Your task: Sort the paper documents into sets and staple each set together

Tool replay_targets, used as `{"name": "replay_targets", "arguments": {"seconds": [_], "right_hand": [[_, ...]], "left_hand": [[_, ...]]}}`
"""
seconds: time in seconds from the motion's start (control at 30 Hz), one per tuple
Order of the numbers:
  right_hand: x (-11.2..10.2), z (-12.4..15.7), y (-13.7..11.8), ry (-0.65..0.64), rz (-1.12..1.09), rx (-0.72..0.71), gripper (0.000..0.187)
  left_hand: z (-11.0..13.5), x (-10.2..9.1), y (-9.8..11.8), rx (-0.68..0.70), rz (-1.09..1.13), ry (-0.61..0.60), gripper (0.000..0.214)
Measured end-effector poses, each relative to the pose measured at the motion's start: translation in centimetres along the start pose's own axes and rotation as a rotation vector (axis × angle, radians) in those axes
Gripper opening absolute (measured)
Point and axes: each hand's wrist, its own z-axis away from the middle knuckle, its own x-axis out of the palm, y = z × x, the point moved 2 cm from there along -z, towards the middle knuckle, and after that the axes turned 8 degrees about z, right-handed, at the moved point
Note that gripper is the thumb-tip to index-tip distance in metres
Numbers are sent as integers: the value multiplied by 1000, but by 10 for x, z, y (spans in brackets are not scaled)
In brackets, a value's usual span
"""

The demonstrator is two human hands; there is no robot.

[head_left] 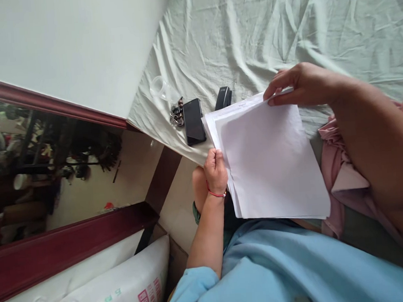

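A stack of white paper sheets (272,164) lies across my lap, its far edge by the bed. My left hand (216,171), with a red string bracelet at the wrist, grips the stack's left edge, thumb on top. At the far edge, my right hand (296,85) pinches the top sheets between thumb and fingers. The sheets at the left edge are slightly fanned apart. Just past the stack sits a black stapler (223,98), partly covered by the paper. Left of it lies a black phone (194,122), screen up.
A bunch of keys (177,114) and a clear plastic cup (159,87) are beside the phone on the pale green bedsheet (248,35). Pink cloth (342,172) lies right of the paper. A mirror in a dark red frame (72,235) and a white sack (121,287) stand at left.
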Motion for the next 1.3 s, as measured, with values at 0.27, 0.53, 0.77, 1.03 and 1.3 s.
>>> {"name": "replay_targets", "arguments": {"seconds": [0.27, 0.53, 0.77, 1.03, 1.3], "right_hand": [[-5, 7, -1, -135, -224, -104, 40], [-23, 20, -15, -298, -514, -257, 41], [-32, 21, -12, -387, -554, -403, 45], [-31, 26, -14, -222, -554, -361, 37], [5, -2, -15, 133, -5, -65, 22]], "left_hand": [[3, -1, 4, -109, 38, -15, 27], [2, -2, 1, -83, 62, -7, 17], [0, 0, -4, -44, 64, -18, 16], [2, -1, -8, 35, 35, -5, 23], [5, -3, -13, -6, 91, -14, 25]]}}
